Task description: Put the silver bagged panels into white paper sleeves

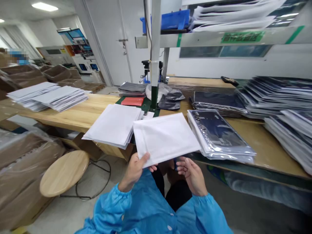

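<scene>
My left hand (pixel 135 169) grips the lower left corner of a flat white envelope (pixel 167 138), thumb on top and fingers underneath. The envelope is tilted above the table's front edge. Just below its lower right edge is my right hand (pixel 191 174), fingers loosely bent and apart, with nothing visible in them. To the left lies a stack of similar white sheets or envelopes (pixel 114 123). On the right sits a pile of dark-faced flat items in clear plastic sleeves (pixel 219 130), close to the envelope's right corner.
More white stacks (pixel 60 97) lie on the wooden table (pixel 97 102) at left. Tall piles of dark sleeved items (pixel 280 94) stand at right. A post (pixel 154 65) rises from the table under a shelf (pixel 207 39). A round stool (pixel 64 172) stands at lower left, beside plastic-covered cartons (pixel 21 172).
</scene>
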The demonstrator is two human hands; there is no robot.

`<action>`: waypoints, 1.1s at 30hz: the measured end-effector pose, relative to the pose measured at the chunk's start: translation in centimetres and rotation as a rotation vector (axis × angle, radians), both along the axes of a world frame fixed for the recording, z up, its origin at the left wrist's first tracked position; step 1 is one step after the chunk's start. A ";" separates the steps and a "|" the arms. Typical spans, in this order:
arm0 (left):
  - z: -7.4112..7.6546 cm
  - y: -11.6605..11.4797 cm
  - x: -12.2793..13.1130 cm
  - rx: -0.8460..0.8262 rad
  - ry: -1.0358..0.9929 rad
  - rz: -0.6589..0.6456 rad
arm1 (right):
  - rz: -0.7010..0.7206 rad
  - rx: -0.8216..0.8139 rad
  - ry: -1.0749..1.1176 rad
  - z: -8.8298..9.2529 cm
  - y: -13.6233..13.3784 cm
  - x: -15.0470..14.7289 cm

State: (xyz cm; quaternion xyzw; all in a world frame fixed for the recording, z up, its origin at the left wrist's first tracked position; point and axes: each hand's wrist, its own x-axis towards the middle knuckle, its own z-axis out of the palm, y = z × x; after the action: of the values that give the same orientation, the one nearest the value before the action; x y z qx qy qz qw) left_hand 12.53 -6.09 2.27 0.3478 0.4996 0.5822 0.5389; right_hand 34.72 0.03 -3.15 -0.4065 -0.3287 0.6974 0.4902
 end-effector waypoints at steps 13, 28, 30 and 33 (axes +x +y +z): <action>2.1 0.1 -3.4 0.088 0.019 0.362 | 0.292 0.139 -0.315 1.6 -3.0 1.5; -0.8 8.3 -1.8 0.264 0.502 0.224 | -0.194 0.337 -0.622 8.6 -1.5 9.7; -1.5 9.8 -2.2 0.272 0.582 0.256 | -0.346 0.399 -0.710 9.4 -0.4 12.0; -2.3 10.7 -2.7 0.257 0.644 0.255 | -0.477 0.437 -0.827 9.6 2.2 15.7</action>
State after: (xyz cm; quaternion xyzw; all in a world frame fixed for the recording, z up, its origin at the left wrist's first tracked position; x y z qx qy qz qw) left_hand 9.87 4.63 -0.05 0.5131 0.6058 0.5633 0.2289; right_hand 50.42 2.20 6.48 -0.5996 -0.5311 0.2628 0.5379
